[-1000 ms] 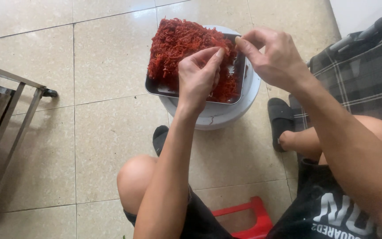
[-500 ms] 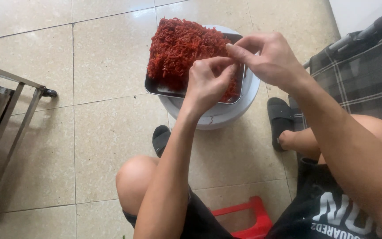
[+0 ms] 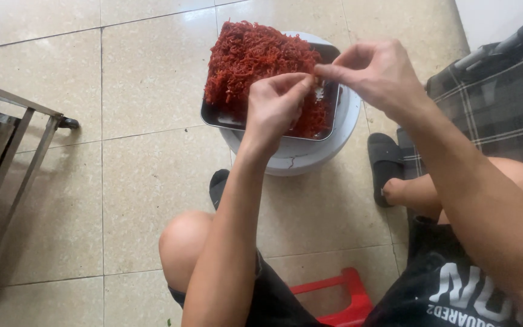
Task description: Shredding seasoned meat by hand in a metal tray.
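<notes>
Both hands, left hand (image 3: 273, 109) and right hand (image 3: 373, 72), meet fingertip to fingertip, pinching a small piece above the metal tray (image 3: 213, 115) of red shreds (image 3: 249, 54)

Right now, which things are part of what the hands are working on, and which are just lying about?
In hand:
left hand
right hand
heap of red shreds
metal tray
white round stand under the tray

Lying about:
black slipper
red stool
metal rack
plaid cloth

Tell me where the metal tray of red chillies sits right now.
In the head view, the metal tray sits upper centre on a white round tub, under both hands, on the tiled floor.
</notes>
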